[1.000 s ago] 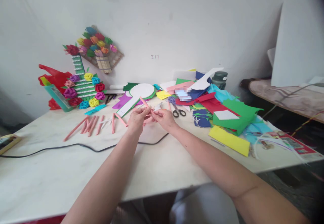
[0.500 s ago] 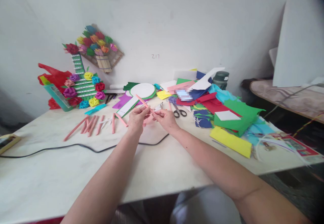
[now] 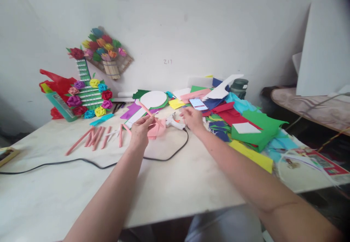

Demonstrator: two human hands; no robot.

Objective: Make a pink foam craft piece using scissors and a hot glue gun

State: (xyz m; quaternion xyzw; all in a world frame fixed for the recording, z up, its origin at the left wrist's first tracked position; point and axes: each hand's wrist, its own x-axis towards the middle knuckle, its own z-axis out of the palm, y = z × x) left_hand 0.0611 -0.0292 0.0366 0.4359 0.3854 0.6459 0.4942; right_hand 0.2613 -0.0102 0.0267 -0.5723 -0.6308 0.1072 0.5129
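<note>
My left hand (image 3: 142, 129) is closed on a thin pink paper roll (image 3: 146, 109), pinched between thumb and fingers and tilted up to the left. My right hand (image 3: 193, 118) hovers to the right of a white glue gun (image 3: 175, 122), in front of a phone (image 3: 198, 104). Its fingers curl downward and are slightly blurred; whether they grip anything does not show. The hand covers the spot of the scissors seen earlier. Beside my left hand, pink paper (image 3: 157, 129) lies on the table. Further left rest several pink rolls (image 3: 94, 139).
A black cord (image 3: 101, 167) runs across the table (image 3: 175, 183). Coloured sheets, among them green felt-like pieces (image 3: 262, 125) and a yellow one (image 3: 251, 156), pile up on the right. A flower-decorated guitar shape (image 3: 91, 96) and a glue bottle (image 3: 61, 105) stand at the left.
My right hand has let go of the pink roll and moved right, over the scissors. My left hand keeps the roll, slightly lower and further left. The glue gun is now uncovered.
</note>
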